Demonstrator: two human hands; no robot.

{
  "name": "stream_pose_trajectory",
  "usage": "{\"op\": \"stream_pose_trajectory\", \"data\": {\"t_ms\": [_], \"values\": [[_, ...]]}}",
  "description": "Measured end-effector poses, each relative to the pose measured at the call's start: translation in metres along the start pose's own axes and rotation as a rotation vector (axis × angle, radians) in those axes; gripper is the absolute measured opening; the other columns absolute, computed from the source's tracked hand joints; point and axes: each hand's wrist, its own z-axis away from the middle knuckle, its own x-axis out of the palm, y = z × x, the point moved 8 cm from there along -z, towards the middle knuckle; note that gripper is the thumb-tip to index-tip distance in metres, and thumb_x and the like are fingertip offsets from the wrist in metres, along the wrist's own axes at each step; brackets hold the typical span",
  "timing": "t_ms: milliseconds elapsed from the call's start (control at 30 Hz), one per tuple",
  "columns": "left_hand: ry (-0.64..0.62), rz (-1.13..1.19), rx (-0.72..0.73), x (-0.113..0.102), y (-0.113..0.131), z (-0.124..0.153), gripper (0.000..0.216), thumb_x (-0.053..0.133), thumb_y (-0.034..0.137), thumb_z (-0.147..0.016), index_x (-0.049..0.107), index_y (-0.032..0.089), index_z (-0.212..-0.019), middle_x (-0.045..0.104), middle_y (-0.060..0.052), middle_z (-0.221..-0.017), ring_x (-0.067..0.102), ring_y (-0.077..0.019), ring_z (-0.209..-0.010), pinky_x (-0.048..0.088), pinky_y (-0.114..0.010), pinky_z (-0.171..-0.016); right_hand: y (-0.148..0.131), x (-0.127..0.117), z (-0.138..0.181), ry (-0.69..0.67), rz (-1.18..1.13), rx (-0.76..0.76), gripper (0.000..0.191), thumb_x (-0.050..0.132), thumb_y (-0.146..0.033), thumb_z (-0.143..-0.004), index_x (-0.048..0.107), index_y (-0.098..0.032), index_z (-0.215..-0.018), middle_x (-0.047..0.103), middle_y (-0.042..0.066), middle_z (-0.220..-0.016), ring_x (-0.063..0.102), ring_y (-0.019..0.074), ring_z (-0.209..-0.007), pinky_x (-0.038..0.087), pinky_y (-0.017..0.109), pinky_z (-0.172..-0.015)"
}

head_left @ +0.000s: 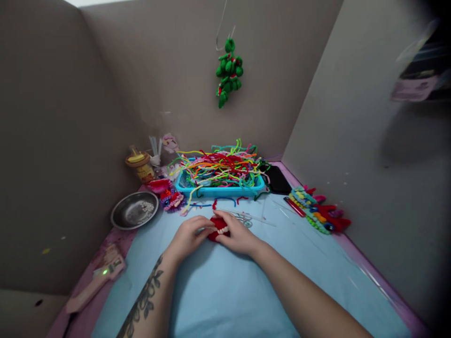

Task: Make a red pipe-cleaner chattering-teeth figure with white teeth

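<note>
Over the middle of the blue table cover, a small red fuzzy piece with a bumpy white strip [221, 230] sits between my hands. It looks made of chenille stems, though fingers hide part of it. My left hand [190, 236] pinches its left side, thumb and fingertips together. Around the right side my right hand [239, 234] is closed, with fingers over the top and the thumb below. Just beyond the right hand lie scissors [246, 220]. Short red and blue stem pieces [229, 201] are scattered behind the hands.
A blue tray [225, 191] heaped with colourful chenille stems stands at the back. To the left are a metal bowl [123, 215] and a pink glue gun [95, 284] with a green light. Finished colourful pieces [320, 213] lie right, near a black phone-like slab [277, 180].
</note>
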Motion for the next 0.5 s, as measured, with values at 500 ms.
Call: {"op": "stream_pose_trajectory", "data": {"t_ms": [500], "values": [[0.056,-0.077,-0.105,-0.013,-0.019,0.002,0.014,0.054,0.017,-0.084,0.067,0.018,-0.086,0.066,-0.006,-0.085,0.060,-0.0162,-0.082,0.046,-0.028,-0.077,-0.012,-0.005,-0.002,-0.052,-0.069,-0.059,0.023,0.054,-0.004,-0.072,0.059,-0.022,-0.086,0.059,0.006,-0.109,0.052,0.0203,-0.107,0.039,0.038,-0.093]]}}
